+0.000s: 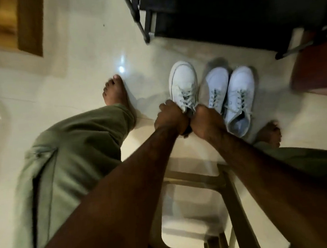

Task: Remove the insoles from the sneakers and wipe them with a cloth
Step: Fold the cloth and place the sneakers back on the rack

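Nearest to the camera are the two bare forearms, which reach down and forward from a seated person in olive trousers (pixel 71 153); between the knees a pale chair frame (pixel 229 187) shows. The left hand (pixel 170 117) curls its fingers tightly over the collar of the held sneaker (pixel 183 83), a white laced shoe whose toe points away from the person. The right hand (pixel 206 119) closes on the other side of the same opening, though its fingertips are hidden. Whether this shoe is lifted or rests on the tiled floor (pixel 83 57), I cannot tell. No insole can be seen; I suppose it is inside, under the hands. The second sneaker (pixel 240 93) lies just beside, to the right, with a blurred pale double next to it. A bare foot (pixel 115 92) stands to the left and a dark rack (pixel 227 6) is behind. I judge this to be the first step, opening one shoe to reach its insole. The next move calls for one hand to keep the heel steady while the other goes inside, pinches the rear edge of the insole and peels it out. No cloth is in view, so one must be found before any wiping.
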`<action>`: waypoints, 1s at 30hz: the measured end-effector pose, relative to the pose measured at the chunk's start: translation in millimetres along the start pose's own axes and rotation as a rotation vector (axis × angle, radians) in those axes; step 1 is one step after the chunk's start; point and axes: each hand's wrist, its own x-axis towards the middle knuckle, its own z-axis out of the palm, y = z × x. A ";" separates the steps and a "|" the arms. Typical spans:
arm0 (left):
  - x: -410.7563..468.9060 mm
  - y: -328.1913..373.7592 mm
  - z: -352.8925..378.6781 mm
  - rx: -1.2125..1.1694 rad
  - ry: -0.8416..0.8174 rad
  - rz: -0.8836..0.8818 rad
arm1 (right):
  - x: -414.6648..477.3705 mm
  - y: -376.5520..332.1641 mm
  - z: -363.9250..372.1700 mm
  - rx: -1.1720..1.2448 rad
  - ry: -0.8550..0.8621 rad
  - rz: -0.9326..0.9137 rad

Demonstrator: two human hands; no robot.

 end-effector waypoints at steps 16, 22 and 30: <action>-256.9 59.5 -129.3 -0.071 0.231 0.551 | -242.0 -1.0 -179.3 -0.001 0.434 -0.265; -322.9 109.4 -203.3 -0.122 0.428 0.747 | -299.3 -17.8 -269.2 0.094 0.678 -0.379; -361.7 173.0 -322.2 -0.464 0.307 1.024 | -327.4 -55.3 -397.3 0.479 0.704 -0.580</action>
